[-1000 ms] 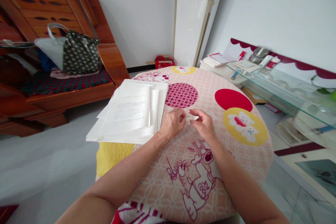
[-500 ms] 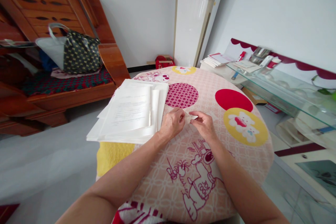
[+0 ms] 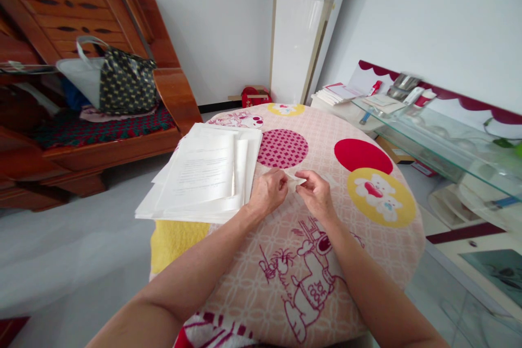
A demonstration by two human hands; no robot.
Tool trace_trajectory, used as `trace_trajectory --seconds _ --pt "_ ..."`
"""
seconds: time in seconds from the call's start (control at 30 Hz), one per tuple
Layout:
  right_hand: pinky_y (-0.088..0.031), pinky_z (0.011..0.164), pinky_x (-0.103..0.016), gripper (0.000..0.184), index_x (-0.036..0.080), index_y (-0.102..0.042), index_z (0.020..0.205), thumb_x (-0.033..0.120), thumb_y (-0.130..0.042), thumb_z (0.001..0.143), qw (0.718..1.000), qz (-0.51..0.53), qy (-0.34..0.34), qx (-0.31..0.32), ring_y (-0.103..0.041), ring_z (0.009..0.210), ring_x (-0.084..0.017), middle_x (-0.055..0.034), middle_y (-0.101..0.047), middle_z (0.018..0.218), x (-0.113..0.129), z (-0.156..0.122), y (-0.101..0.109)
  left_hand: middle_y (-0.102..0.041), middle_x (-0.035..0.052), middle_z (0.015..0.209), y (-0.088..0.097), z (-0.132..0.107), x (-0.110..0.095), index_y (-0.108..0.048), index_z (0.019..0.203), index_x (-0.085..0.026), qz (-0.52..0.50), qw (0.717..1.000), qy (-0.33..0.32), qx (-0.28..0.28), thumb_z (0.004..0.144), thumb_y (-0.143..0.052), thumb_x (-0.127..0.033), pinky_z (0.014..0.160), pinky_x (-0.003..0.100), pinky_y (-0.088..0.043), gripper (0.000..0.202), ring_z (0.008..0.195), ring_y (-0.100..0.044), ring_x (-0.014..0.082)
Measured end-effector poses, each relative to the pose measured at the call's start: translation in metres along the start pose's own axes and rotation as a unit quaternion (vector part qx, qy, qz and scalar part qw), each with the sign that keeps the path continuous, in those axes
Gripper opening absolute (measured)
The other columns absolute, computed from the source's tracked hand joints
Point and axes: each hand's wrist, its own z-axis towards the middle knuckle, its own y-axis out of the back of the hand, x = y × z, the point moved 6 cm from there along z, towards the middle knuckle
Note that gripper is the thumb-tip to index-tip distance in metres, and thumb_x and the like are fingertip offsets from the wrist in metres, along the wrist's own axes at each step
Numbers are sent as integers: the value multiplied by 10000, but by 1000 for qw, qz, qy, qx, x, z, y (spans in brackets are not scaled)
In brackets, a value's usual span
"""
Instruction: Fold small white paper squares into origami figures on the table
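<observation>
A small piece of white paper [image 3: 294,178] lies between my two hands, just above the patterned tablecloth [image 3: 261,261]. My left hand [image 3: 269,190] has its fingers curled closed at the paper's left end. With thumb and forefinger, my right hand [image 3: 315,191] pinches the paper's right end. Much of the paper is hidden by my fingers, so its full shape cannot be made out. Left of my left hand rests a stack of white paper sheets [image 3: 204,174]; the top one bears printed text, and a narrow folded strip lies along its right side.
A wooden bench [image 3: 134,147] with a dark patterned bag [image 3: 126,81] stands at the left. Behind the round table are a tall white cabinet-like appliance [image 3: 296,43] and a red item [image 3: 255,97] on the floor. A glass shelf [image 3: 440,141] holding cups and papers runs along the right.
The small paper between my hands has tilted slightly, with more of it showing near my right fingertips. Both hands stay almost in place; the stack has not moved.
</observation>
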Motion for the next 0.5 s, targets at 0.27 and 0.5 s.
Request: trace_trajectory --seconds 0.27,0.5 --pt "-575 771 -359 288 164 -710 1026 321 -647 793 1000 -10 -12 -7 -713 874 -239 -105 -753 1008 -6 2 2 -640 39 793 -7 -1 1 -617 764 -165 36 999 -22 27 804 -520 -72 660 257 -412 140 724 -577 147" --pt "-557 678 -323 316 136 -764 982 235 -561 762 990 -111 -76 -35 -712 764 -236 -121 -767 888 -15 5 11 -659 46 842 -11 -3 -2 -637 807 -162 63 994 -64 60 812 -519 -53 679 253 -423 161 763 -596 152"
